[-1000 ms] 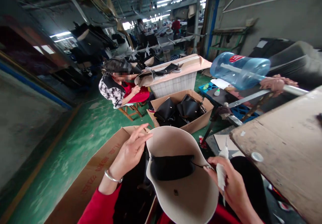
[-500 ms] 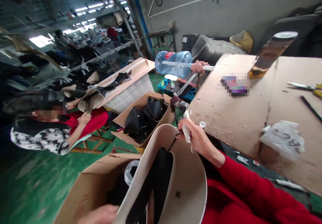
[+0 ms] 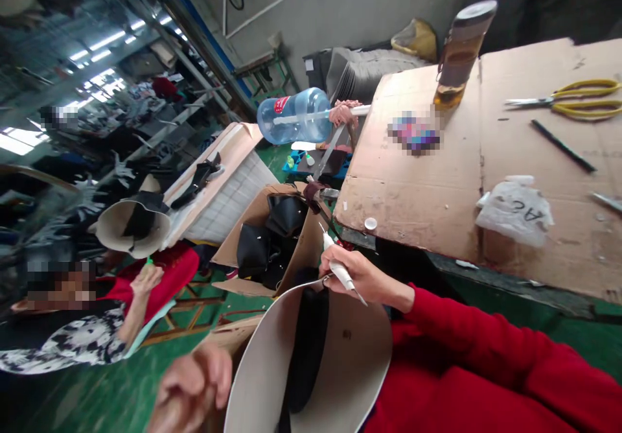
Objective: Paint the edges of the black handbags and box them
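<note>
My right hand (image 3: 357,276) is closed round a small white glue tube (image 3: 336,267) and pinches the top rim of a beige bag panel (image 3: 340,368) with a black inner pocket (image 3: 306,349). The panel stands on my lap, curved open towards me. My left hand (image 3: 192,391) hangs blurred at the lower left, just left of the panel, fingers curled; whether it holds anything I cannot make out.
A cardboard-covered table (image 3: 486,161) at right carries a bottle (image 3: 461,50), yellow scissors (image 3: 568,96) and a plastic bag (image 3: 515,206). A carton of black bags (image 3: 272,238) stands ahead. A seated person (image 3: 97,329) works at left. A blue water jug (image 3: 294,115) lies behind.
The view has swung right and tilted. My left hand left the panel's rim and dropped to the lower left. My right hand kept the tube and the panel's edge.
</note>
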The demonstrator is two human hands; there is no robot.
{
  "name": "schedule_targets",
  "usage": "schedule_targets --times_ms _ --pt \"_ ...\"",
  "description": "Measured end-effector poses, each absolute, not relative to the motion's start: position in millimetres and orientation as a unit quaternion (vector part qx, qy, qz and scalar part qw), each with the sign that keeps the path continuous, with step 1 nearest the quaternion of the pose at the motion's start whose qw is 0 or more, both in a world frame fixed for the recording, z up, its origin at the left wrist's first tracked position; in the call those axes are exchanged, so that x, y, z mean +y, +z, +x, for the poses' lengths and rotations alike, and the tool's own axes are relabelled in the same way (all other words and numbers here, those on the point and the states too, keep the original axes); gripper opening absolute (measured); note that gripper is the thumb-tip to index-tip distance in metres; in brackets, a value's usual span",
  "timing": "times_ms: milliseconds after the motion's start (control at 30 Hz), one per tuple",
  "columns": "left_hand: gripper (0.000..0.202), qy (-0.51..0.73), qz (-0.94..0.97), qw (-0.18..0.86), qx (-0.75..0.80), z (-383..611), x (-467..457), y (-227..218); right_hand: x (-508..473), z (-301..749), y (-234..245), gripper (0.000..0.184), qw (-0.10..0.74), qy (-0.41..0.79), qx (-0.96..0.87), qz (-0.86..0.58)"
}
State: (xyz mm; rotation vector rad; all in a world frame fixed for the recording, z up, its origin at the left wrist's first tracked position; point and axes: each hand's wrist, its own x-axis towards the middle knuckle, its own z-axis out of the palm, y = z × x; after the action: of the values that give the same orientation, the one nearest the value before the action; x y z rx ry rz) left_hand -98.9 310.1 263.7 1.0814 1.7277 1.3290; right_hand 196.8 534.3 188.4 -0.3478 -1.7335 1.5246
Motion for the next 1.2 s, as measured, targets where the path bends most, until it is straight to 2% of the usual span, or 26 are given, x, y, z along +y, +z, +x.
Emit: schedule_targets --times_ms 67,167,300,400,533,700,767,900,1200 --pt "0.024 0.626 0.361 0.321 0.613 -101.4 365.7 255.9 532.8 197.7 185.6 0.017 0.394 0.609 -0.677 -0.124" --pt "0.029 0.584 0.374 0.411 0.592 -85.8 438.6 238.1 533.5 199.4 183.1 0.016 0.394 0.620 -0.666 -0.129" --pt "0.043 0.437 0.464 0.526 0.564 -47.9 481.1 228.8 536.7 197.4 181.7 0.018 0.403 0.640 -0.638 -0.143" --pt "0.058 0.342 0.535 0.555 0.537 -32.1 484.7 237.6 538.2 192.5 181.2 0.024 0.418 0.656 -0.610 -0.150" --pt "0.078 0.338 0.550 0.533 0.547 -36.4 475.1 250.0 539.0 185.5 183.0 0.029 0.437 0.667 -0.583 -0.157" --pt "0.094 0.335 0.512 0.566 0.552 -41.2 466.0 248.8 537.8 177.9 186.3 0.028 0.438 0.666 -0.585 -0.153" --pt "0.087 0.322 0.526 0.549 0.564 -35.4 469.6 246.7 536.5 175.0 186.1 0.027 0.441 0.660 -0.589 -0.153" --pt "0.055 0.276 0.571 0.466 0.617 -18.1 480.8 242.2 535.1 171.3 182.7 0.022 0.458 0.644 -0.590 -0.163" --pt "0.027 0.281 0.533 0.453 0.657 -6.8 476.3 231.5 539.1 172.4 178.8 0.024 0.478 0.617 -0.591 -0.203"
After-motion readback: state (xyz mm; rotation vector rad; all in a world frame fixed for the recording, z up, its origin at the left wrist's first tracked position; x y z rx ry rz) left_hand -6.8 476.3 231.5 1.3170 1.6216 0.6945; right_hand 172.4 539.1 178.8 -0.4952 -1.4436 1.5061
